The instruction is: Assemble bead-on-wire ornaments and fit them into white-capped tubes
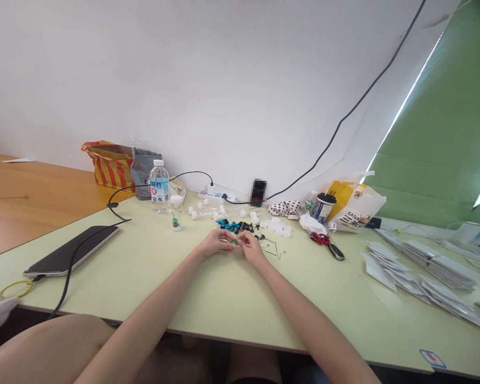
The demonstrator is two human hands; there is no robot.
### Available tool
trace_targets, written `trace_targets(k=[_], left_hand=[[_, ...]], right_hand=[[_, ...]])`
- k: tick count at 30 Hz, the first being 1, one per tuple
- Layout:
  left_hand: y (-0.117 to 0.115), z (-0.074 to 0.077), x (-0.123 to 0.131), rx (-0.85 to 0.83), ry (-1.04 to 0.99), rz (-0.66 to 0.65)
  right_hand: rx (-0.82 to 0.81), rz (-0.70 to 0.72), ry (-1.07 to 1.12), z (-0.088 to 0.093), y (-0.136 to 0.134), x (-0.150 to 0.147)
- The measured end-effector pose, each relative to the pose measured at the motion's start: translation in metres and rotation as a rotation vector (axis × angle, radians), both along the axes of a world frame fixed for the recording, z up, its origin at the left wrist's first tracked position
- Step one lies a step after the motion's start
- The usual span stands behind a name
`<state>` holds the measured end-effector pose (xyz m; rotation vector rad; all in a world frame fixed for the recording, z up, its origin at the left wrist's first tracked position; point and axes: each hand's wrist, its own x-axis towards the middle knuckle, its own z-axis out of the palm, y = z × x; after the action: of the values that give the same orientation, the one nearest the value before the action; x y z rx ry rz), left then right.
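Note:
Over the middle of the table, my left hand [218, 243] pinches a small green bead-like piece [234, 241] between thumb and fingertips. My right hand [250, 247] meets it there, its fingers closed in a pinch at the same piece; what exactly they hold is too small to make out. Just beyond my fingers lie shiny blue beads [225, 225] and small black pieces [260, 236]. Thin bent wires [279, 251] rest to the right of my right hand. Several white caps [278, 227] are scattered behind them. Off to the left stands a small green figure [175, 221] on a white base.
Clear tubes with white ends [214, 210] lie near a power strip [220, 194]. A water bottle [159, 188] and a tablet [74, 249] with a black cable are at left. Red-handled scissors [320, 238], a plastic bag [354, 205] and stacked white packets [396, 269] are at right.

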<state>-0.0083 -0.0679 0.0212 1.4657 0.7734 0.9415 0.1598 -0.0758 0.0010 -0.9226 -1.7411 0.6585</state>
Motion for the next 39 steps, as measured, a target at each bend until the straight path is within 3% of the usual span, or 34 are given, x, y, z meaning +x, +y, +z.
trace_targets(k=[6, 11, 17, 21, 30, 39], left_hand=[[-0.001, 0.002, 0.001, 0.016, -0.014, 0.016], [-0.002, 0.004, -0.001, 0.042, -0.033, 0.032], [-0.002, 0.002, 0.000, 0.032, -0.020, 0.014], [-0.004, 0.002, 0.001, 0.001, -0.007, -0.002], [-0.006, 0.005, 0.001, -0.027, -0.008, -0.021], [-0.006, 0.006, 0.000, -0.060, -0.009, 0.014]], right_hand=[[-0.227, 0.179, 0.212, -0.005, 0.004, 0.001], [-0.262, 0.163, 0.240, -0.005, 0.004, 0.001], [0.025, -0.102, 0.026, -0.002, 0.001, 0.002], [0.166, -0.175, -0.058, 0.002, -0.005, 0.001], [0.161, -0.242, -0.193, -0.002, -0.005, -0.004], [0.175, -0.186, -0.137, -0.005, -0.005, -0.004]])
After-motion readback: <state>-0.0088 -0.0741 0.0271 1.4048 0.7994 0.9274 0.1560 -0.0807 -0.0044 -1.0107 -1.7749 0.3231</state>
